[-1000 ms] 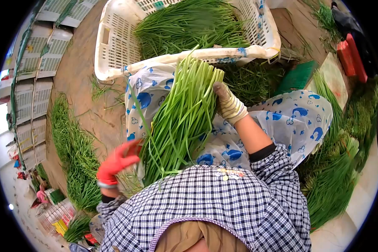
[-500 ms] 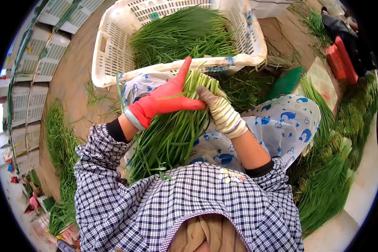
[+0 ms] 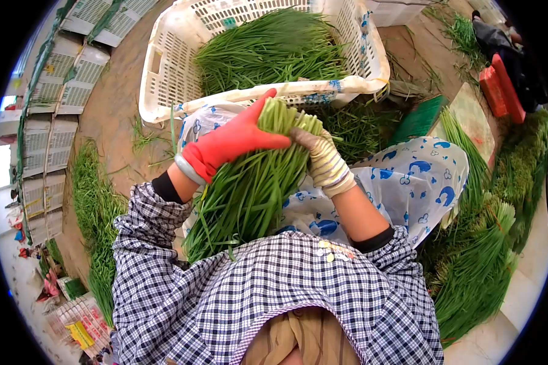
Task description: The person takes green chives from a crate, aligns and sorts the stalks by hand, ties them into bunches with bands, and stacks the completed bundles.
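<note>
A thick bunch of garlic chives [image 3: 249, 182] lies over my lap, pale cut ends up and away from me, green leaves trailing toward my apron. My left hand [image 3: 237, 139], in a red rubber glove, wraps the bunch's left side near the cut ends, its thumb across the front. On the other side my right hand [image 3: 324, 159], in a striped knit glove with a grey-brown thumb, closes around the stems. Its fingers behind the bunch are hidden. Just beyond both hands stands a white plastic crate [image 3: 158, 79] with more chives [image 3: 268, 52] in it.
Clear plastic sheeting with blue prints [image 3: 408, 176] covers my legs. Piled chives [image 3: 475, 274] lie at the right, and another heap [image 3: 91, 213] at the left. A red plastic stool-like object [image 3: 502, 88] and a green board [image 3: 417, 121] are at the upper right.
My left hand has turned slightly, its raised finger now lying closer against the cut ends. The bunch has tilted a little and its stem tops are less even. The whole view has shifted slightly.
</note>
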`<state>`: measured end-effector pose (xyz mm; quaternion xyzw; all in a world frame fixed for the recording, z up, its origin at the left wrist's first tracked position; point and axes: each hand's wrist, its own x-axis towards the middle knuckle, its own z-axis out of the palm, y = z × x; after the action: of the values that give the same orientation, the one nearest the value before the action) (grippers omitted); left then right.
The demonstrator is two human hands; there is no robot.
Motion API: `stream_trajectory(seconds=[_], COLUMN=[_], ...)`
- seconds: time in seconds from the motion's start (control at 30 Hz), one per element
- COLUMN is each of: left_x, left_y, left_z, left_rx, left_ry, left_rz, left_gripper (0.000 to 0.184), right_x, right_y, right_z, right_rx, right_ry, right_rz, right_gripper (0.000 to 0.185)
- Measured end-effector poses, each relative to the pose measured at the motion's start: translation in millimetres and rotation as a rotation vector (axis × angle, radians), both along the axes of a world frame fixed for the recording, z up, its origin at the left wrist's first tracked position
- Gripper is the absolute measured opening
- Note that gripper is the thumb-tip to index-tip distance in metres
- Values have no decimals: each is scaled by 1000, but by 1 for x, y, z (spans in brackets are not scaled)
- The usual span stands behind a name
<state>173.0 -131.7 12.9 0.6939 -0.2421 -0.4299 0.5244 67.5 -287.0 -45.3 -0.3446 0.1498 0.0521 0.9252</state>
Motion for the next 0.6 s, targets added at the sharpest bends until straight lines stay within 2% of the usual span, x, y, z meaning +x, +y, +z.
stream_trajectory(seconds=[0.03, 0.1, 0.17, 0.27, 0.3, 0.37, 0.5, 0.57, 0.6], left_x=[3, 6, -2, -14, -13, -8, -1, -10, -14], left_y=[1, -1, -7, -14, -14, -12, 3, -1, -4], left_z=[0, 8, -1, -14, -11, -3, -1, -4, -2], left_rx=[0, -49, -80, -128, -129, -53, -95, -131, -113], left_ry=[-2, 188, 184, -95, -94, 57, 205, 91, -20], left_rz=[-1, 15, 40, 33, 33, 131, 237, 261, 234], left_gripper=[99, 95, 92, 87, 87, 84, 79, 76, 68], right_x=[-1, -2, -5, -4, -5, -6, -8, -8, -5], right_y=[-2, -6, -3, 6, 5, 1, -1, 2, 1], right_z=[-3, -5, 1, 4, 4, 9, 6, 8, 9], right_rx=[0, -57, 16, -33, -34, 15, 175, 124, 41], right_ry=[-2, 8, -25, 10, 10, 85, 193, 199, 108], right_rz=[-1, 8, -32, -76, -76, -79, -106, -122, -107], right_gripper=[44, 43, 44, 34, 34, 26, 12, 8, 9])
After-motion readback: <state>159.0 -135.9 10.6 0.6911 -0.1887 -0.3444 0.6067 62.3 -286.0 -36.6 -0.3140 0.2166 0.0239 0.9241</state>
